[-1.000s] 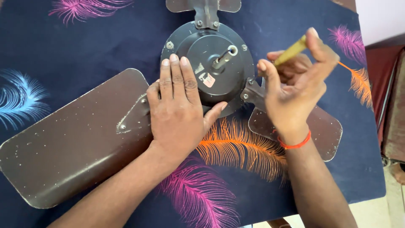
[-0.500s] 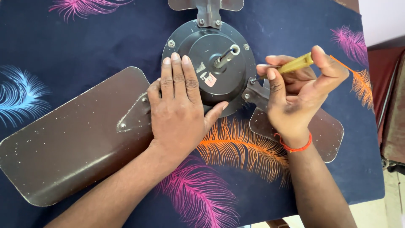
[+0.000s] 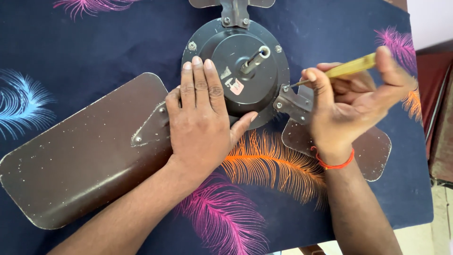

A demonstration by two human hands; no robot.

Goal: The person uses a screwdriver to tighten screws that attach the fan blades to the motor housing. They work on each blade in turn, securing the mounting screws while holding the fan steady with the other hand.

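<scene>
Head camera view, looking straight down: I am watching a dismantled ceiling fan [image 3: 236, 61] lying on a table [image 3: 94, 42] covered in a dark blue cloth printed with bright feathers. The round black motor housing is sitting at the top centre, its short shaft [image 3: 255, 59] pointing up. Three brown blades are fanning out from it; the largest blade [image 3: 80, 156] is stretching toward the lower left.

The left hand [image 3: 200, 123] is lying flat, palm down, fingers [image 3: 200, 80] stretched straight and together over the housing edge and the blade's metal bracket, thumb spread toward the centre. It is pressing rather than gripping anything.

The right hand [image 3: 349, 101], wearing a red thread at the wrist, is pinching a yellow-handled screwdriver [image 3: 351, 68] between thumb and curled fingers. The tool is lying at a low slant, and its tip is meeting a screw [image 3: 286, 88] on the right-side blade bracket [image 3: 295, 101], just beside the housing rim.

I judge the step in hand to be working this bracket screw. The next move seems to call for a firm seat of the tip in the slot, steady downward pressure, and the left hand bracing the fan against turning.
</scene>
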